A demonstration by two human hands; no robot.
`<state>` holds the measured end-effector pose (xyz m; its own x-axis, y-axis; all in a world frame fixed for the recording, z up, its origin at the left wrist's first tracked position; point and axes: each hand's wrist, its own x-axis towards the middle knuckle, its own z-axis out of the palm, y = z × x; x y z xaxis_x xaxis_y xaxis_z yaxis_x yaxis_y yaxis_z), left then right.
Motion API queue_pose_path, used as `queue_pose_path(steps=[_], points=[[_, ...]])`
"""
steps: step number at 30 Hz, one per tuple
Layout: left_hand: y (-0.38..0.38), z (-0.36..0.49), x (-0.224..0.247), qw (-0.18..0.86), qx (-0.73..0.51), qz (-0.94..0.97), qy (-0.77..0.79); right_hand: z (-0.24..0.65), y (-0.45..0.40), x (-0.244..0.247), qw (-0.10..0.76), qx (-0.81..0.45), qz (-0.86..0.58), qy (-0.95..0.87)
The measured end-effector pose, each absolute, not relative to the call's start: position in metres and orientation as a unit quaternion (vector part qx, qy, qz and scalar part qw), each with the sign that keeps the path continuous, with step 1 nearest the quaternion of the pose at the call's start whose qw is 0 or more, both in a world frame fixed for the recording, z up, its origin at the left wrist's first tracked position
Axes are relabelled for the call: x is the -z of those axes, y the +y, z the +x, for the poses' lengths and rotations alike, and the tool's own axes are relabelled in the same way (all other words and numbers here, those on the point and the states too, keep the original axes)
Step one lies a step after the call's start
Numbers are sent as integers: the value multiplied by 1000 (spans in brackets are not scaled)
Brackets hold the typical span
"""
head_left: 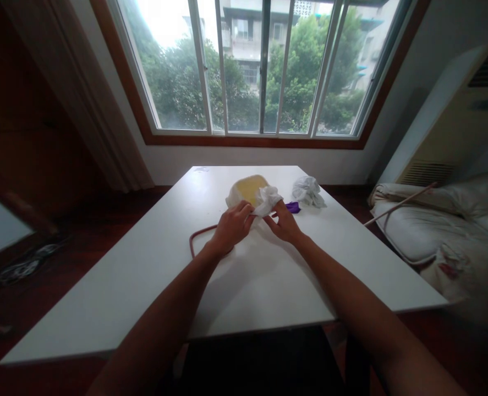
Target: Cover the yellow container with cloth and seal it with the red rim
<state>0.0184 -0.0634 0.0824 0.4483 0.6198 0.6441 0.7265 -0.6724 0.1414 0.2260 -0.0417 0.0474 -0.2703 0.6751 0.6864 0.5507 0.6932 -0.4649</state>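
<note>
On our table (pixel 144 275) we see a container (pixel 247 187) left of a bag (pixel 307 191); behind is a window (pixel 244 104), left of it a curtain (pixel 76 96).
</note>
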Motion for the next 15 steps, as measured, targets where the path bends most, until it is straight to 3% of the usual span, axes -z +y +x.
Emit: queue_pose_path(steps=[9,15], points=[[-67,24,-77,24,352,-842,-407,232,-39,-41,424,-45,-417,-803],[-52,5,-81,-103,568,-694,-431,233,-39,-45,425,-37,-377,-822]])
